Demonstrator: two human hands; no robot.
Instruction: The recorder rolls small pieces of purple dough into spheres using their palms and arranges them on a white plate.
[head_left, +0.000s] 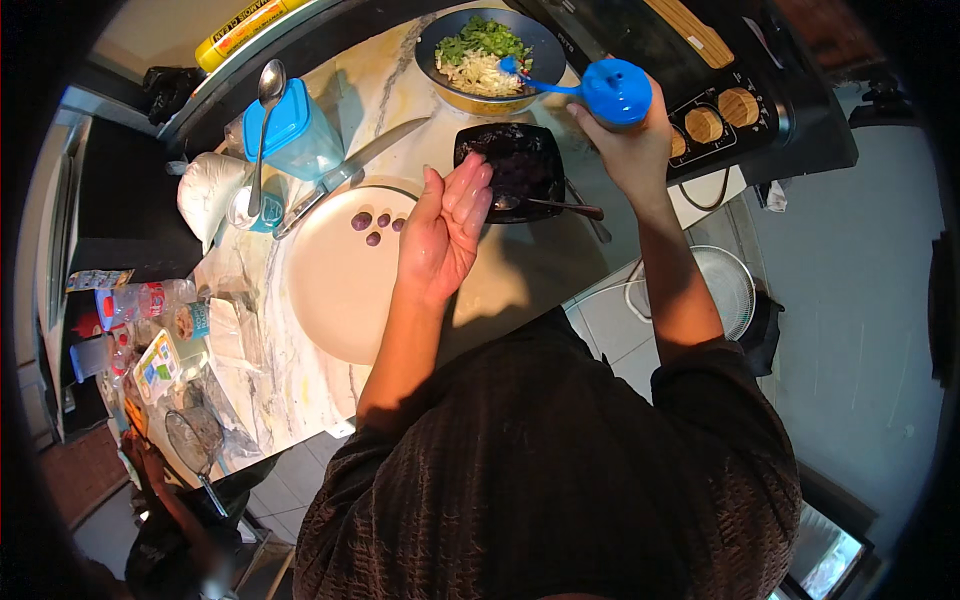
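Observation:
In my right hand (630, 142) is a container with a blue lid (616, 91), its small cap flipped out towards a pan (551, 56) of chopped greens and pale chopped pieces. My left hand (448, 225) is palm up with slightly curled fingers, wet-looking and holding nothing. It is over the right part of a large round cream plate (330, 300), beside a black square dish (517, 150) of dark purple mass. Several small purple balls (361, 220) lie on the plate. A spoon (555, 204) rests in the black dish.
A large knife (360, 165), a blue-lidded tub (289, 127), a spoon (259, 150) standing in a small cup and a white bag (210, 191) are left of the plate. A stove (705, 112) stands right. Bottles (150, 300) and a strainer (193, 439) lie far left, near another person's arm (165, 487).

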